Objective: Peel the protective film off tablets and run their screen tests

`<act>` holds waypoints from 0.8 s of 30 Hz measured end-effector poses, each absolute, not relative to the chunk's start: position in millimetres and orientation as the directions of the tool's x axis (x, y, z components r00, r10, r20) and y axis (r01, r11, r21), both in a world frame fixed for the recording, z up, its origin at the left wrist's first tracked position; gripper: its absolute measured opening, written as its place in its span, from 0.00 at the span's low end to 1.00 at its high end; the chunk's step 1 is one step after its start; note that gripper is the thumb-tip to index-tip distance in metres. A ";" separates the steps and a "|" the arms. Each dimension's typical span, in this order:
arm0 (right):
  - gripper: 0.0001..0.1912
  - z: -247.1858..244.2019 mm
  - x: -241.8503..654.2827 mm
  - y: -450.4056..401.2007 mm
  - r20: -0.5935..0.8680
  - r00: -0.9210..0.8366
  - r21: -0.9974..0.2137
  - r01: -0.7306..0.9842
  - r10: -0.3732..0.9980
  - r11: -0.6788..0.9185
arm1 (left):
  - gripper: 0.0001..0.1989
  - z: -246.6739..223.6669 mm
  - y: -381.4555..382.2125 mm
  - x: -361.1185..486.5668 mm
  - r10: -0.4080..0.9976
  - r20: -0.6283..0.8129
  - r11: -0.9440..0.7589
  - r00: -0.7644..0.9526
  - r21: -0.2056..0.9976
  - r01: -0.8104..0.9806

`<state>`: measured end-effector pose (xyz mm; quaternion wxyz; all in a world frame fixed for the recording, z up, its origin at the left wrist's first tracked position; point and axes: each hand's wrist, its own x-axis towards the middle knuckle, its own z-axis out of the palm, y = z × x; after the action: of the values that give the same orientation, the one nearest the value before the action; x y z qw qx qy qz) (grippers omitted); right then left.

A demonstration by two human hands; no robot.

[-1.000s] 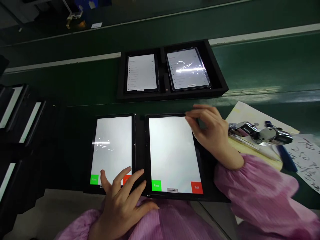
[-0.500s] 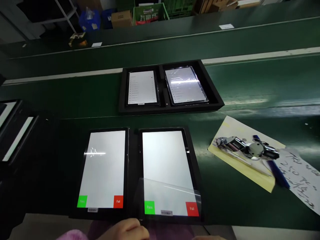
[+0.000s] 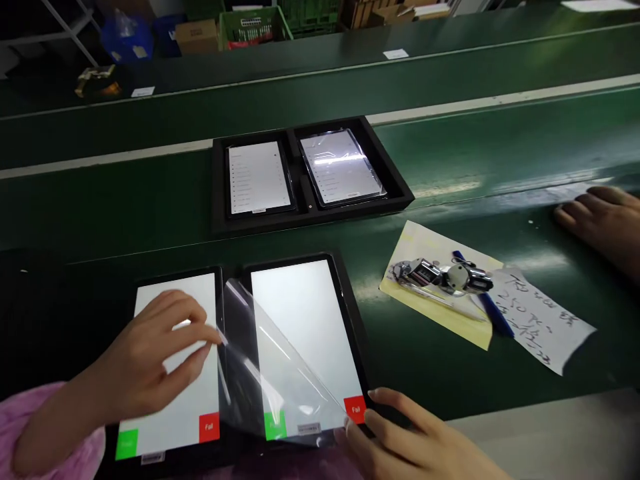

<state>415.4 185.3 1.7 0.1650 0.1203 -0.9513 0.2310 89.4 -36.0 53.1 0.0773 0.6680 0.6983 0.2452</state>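
Film (image 3: pixel 280 380), clear, slanting across tablet (image 3: pixel 305 307): left hand (image 3: pixel 155 353) pinches it beside tablet's left edge; right hand (image 3: pixel 410 443), half-open, at tablet's near right corner, grip unclear. Green table (image 3: pixel 405 363) between tablet's right edge and yellow paper (image 3: pixel 465 331).

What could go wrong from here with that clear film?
The clear film, pinched in the left hand, bends over the near right tablet, so it might crease. The right hand is close to the red Fail box; a stray touch seems possible. The left hand, above the near left tablet, could smudge its screen.
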 end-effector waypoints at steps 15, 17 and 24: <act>0.07 -18.5 246.7 274.9 0.487 -0.827 -0.788 -0.278 0.281 0.549 | 0.24 27.4 3.8 45.0 0.828 -0.041 0.518 -0.559 0.440 0.734; 0.08 -26.3 221.9 286.8 0.463 -0.769 -0.842 -0.226 0.440 0.490 | 0.25 26.4 -10.8 29.4 0.766 -0.086 0.623 -0.638 0.346 0.702; 0.14 -46.5 200.6 292.2 0.303 -0.694 -0.952 -0.200 0.653 0.230 | 0.28 16.7 -27.8 25.7 0.774 -0.154 0.629 -0.614 0.307 0.714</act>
<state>200.6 292.2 -46.5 0.3559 -0.1621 -0.6990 0.5988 25.7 -27.8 16.7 0.1372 0.4171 0.8919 0.1082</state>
